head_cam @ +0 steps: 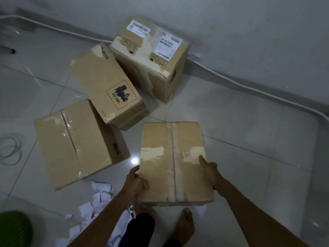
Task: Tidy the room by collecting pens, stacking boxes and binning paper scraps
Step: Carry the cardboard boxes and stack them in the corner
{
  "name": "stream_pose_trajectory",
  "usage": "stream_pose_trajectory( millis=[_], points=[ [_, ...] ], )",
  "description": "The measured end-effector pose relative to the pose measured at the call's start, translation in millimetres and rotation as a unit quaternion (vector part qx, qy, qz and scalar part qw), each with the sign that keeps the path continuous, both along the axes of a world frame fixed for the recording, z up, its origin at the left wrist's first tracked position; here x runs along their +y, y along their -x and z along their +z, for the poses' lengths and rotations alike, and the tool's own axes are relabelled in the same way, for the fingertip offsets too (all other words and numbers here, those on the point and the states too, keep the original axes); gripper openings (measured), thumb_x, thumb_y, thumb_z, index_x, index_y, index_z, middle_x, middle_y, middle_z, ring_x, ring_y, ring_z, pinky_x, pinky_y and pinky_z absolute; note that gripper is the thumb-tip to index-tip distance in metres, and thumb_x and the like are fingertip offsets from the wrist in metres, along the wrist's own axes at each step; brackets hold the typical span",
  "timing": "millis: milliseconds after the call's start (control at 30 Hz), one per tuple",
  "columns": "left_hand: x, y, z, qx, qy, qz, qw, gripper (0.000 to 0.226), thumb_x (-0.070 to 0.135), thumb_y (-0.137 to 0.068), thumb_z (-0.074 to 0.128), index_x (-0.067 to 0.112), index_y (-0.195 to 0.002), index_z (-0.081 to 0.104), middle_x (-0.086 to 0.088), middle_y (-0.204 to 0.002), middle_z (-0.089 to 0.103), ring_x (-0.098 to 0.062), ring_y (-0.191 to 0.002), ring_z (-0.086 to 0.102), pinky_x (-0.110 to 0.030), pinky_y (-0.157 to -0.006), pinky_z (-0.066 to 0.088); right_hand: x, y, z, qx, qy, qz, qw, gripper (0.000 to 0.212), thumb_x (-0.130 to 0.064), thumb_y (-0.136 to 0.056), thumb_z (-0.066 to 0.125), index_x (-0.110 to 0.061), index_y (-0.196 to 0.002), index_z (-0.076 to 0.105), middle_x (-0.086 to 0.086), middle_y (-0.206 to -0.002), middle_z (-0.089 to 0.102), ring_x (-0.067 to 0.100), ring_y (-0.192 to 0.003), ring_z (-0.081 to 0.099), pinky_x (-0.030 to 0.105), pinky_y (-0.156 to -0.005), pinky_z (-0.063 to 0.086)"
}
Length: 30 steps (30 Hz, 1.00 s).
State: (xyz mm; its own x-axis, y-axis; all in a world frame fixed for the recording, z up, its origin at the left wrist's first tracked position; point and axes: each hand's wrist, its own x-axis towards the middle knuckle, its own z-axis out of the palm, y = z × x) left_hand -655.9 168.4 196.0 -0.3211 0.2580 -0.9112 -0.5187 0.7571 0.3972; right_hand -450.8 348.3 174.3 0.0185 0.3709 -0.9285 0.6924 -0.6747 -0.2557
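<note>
At lower centre of the frame, gripping the taped box (175, 163) from both sides: left hand (135, 182) fingers curled on its edge, right hand (211, 173) thumb pressing on top; keeping it level for stacking; paper scraps (96, 207) littering glossy tiles (249, 166) lower left

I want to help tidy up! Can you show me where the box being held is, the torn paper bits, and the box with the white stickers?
held box (160, 139): head view, bare top face.
paper scraps (99, 196): head view, middle of pile.
labelled box (142, 50): head view, top face between labels.
</note>
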Motion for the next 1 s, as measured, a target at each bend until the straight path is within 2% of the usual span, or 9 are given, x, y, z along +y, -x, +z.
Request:
stream_pose_trajectory(
  millis=[100,200,267,367,433,500,600,733,1000],
  points=[
    [0.8,0.0,-20.4,0.02,0.002,-0.022,1.0,0.055,0.011,-0.05,0.062,0.008,-0.105,0.066,-0.016,-0.103,0.066,-0.034,-0.095,0.059,-0.034,-0.07,0.047,-11.6,6.1,-12.7,-0.005,0.037,0.013,0.999,0.089,-0.073,-0.087,0.023,-0.008,-0.146,0.029,0.019,-0.141,0.044,0.034,-0.12,0.049,0.043,-0.098,0.039],
    [1.6,8.2,-47.2,0.01,-0.002,-0.017,1.0,0.029,0.003,-0.075,0.063,0.001,-0.103,0.071,-0.019,-0.098,0.069,-0.034,-0.092,0.061,-0.04,-0.08,0.048,-22.6,7.9,-27.0,0.009,0.09,-0.015,0.996,0.096,-0.08,-0.08,0.011,-0.018,-0.151,0.023,0.016,-0.152,0.033,0.039,-0.131,0.04,0.051,-0.103,0.037],
    [2.8,13.0,-62.7,0.011,0.002,-0.012,1.0,0.027,0.004,-0.081,0.062,0.0,-0.107,0.07,-0.013,-0.09,0.071,-0.03,-0.084,0.063,-0.033,-0.072,0.051,-25.0,7.7,-40.7,0.029,0.06,-0.029,0.997,0.092,-0.076,-0.083,0.008,-0.017,-0.151,0.025,0.015,-0.153,0.031,0.037,-0.135,0.037,0.052,-0.11,0.032],
    [13.6,21.4,-76.9,0.008,-0.016,-0.004,1.0,0.03,0.022,-0.087,0.067,0.011,-0.115,0.066,-0.01,-0.101,0.072,-0.022,-0.083,0.067,-0.028,-0.064,0.051,-22.1,10.2,-58.3,0.06,0.004,-0.067,0.996,0.08,-0.069,-0.089,0.006,-0.022,-0.15,0.028,0.012,-0.153,0.032,0.03,-0.139,0.034,0.05,-0.115,0.027],
    [22.1,28.5,-87.0,0.024,-0.038,-0.027,0.999,0.039,0.03,-0.088,0.067,0.014,-0.123,0.061,-0.012,-0.118,0.067,-0.022,-0.096,0.067,-0.035,-0.077,0.056,-20.6,10.9,-69.7,0.095,-0.017,-0.108,0.99,0.072,-0.065,-0.092,0.008,-0.025,-0.149,0.027,0.008,-0.155,0.03,0.026,-0.14,0.032,0.046,-0.116,0.024],
    [27.6,33.3,-94.8,0.048,-0.04,-0.069,0.996,0.054,0.038,-0.088,0.065,0.016,-0.135,0.05,-0.007,-0.13,0.06,-0.023,-0.113,0.061,-0.04,-0.094,0.052,-21.4,9.7,-82.4,0.117,-0.029,-0.134,0.984,0.07,-0.063,-0.094,0.013,-0.023,-0.148,0.03,0.008,-0.151,0.036,0.025,-0.136,0.038,0.04,-0.109,0.033],
    [24.4,33.0,-104.2,0.043,-0.06,-0.123,0.99,0.056,0.05,-0.087,0.057,0.024,-0.136,0.048,-0.004,-0.127,0.062,-0.02,-0.112,0.061,-0.038,-0.094,0.051,-30.2,7.3,-95.8,0.173,-0.015,-0.218,0.96,0.074,-0.063,-0.091,0.029,-0.01,-0.14,0.045,0.015,-0.127,0.058,0.031,-0.113,0.058,0.042,-0.089,0.052],
    [15.4,27.9,-113.4,-0.004,-0.049,-0.094,0.994,0.061,0.066,-0.082,0.052,0.028,-0.13,0.055,-0.005,-0.122,0.066,-0.024,-0.11,0.064,-0.049,-0.099,0.049,-42.1,6.1,-108.5,0.162,-0.057,-0.244,0.954,0.062,-0.056,-0.095,0.037,-0.016,-0.141,0.045,0.012,-0.144,0.047,0.029,-0.132,0.045,0.054,-0.111,0.033],
    [26.8,25.5,-103.1,0.006,-0.044,-0.068,0.997,0.061,0.067,-0.078,0.056,0.033,-0.128,0.055,0.0,-0.123,0.065,-0.023,-0.112,0.062,-0.046,-0.101,0.048,-43.2,-3.0,-93.2,0.141,-0.08,-0.221,0.962,0.072,-0.067,-0.09,0.035,-0.017,-0.14,0.047,0.011,-0.145,0.047,0.028,-0.133,0.044,0.052,-0.111,0.033]
  ],
)
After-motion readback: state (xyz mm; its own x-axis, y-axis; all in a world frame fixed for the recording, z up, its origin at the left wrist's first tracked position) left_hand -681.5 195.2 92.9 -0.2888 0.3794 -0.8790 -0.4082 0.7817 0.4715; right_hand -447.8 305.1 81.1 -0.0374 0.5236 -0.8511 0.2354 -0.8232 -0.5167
